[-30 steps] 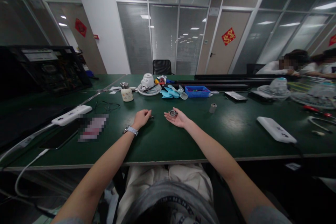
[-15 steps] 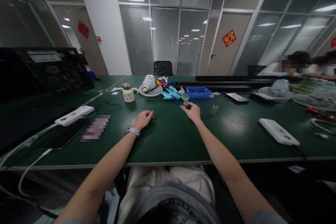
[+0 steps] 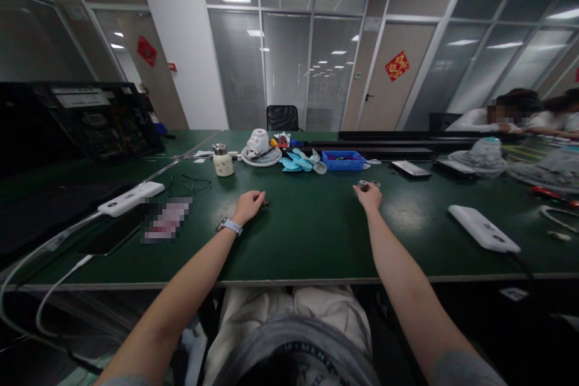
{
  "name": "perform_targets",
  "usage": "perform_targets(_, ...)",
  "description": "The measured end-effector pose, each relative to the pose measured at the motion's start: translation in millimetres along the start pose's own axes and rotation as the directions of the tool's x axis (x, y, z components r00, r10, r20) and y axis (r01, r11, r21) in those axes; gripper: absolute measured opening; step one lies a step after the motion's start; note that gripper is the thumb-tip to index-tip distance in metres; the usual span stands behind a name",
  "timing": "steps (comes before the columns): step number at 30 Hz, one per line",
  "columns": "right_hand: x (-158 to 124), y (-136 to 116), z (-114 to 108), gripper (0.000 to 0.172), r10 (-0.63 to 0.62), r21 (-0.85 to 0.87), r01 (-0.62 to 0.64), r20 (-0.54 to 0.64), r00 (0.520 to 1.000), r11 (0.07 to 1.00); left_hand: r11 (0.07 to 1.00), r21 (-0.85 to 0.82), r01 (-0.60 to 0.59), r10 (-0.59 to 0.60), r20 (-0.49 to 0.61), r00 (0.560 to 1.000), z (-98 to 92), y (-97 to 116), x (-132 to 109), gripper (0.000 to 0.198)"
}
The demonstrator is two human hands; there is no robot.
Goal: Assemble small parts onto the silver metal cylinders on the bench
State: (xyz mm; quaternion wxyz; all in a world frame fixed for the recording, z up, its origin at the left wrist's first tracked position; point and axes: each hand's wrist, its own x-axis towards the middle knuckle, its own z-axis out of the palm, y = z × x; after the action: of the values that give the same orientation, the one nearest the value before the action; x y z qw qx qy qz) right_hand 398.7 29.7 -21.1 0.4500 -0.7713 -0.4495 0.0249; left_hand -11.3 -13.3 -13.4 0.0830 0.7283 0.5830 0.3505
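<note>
My right hand [image 3: 370,196] is closed on a small grey metal cylinder [image 3: 362,186] at the right of centre, low over the green table [image 3: 307,241]. Just behind its fingers a second grey cylinder [image 3: 376,184] shows in part. Left of centre, my left hand [image 3: 248,206] rests near the table top with its fingers pinched; a small dark piece [image 3: 265,202] sticks out at the fingertips, too small to name. A watch is on the left wrist.
Behind the hands stand a cream jar [image 3: 223,164], a white fan part [image 3: 260,154], blue fan blades [image 3: 297,161] and a blue tray [image 3: 344,161]. White power strips [image 3: 482,228] lie at both sides. People sit at the far right.
My right hand has moved to the right with the grey cylinder, from near the middle to beside the second cylinder. My left hand has hardly moved.
</note>
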Motion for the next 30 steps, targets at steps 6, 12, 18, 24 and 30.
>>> perform_targets(6, 9.3, 10.2, -0.2, 0.042, 0.053, 0.003, -0.053, -0.044, 0.998, 0.999, 1.0, 0.004, 0.008, -0.008, 0.011, 1.0, -2.0, 1.8, -1.0, 0.048)
perform_targets(12, 17.6, 20.9, 0.0, 0.042, 0.053, 0.0, -0.053, -0.053, 0.997, 0.999, 1.0, 0.007, -0.006, 0.006, -0.001, 1.0, -1.3, 1.2, -0.6, 0.048)
perform_targets(18, 5.3, 7.0, -12.1, 0.064, 0.07, 0.03, -0.068, -0.079, 0.994, 0.997, 1.0, 0.006, -0.015, 0.015, -0.012, 1.0, -1.0, 2.4, -0.1, 0.051)
perform_targets(24, -54.3, -70.3, -11.1, 0.047, -0.354, 0.102, 0.37, -0.149, 0.923, 0.923, 0.984, -0.045, 0.171, -0.175, -0.121, 0.977, -3.2, -0.2, 1.6, 0.067)
perform_targets(30, -153.4, -139.9, 55.4, 0.04, -0.689, 0.437, 0.535, 0.519, 0.506, 0.723, 0.976, 0.027, 0.216, -0.209, -0.146, 0.967, -1.9, -10.0, 4.9, 0.065)
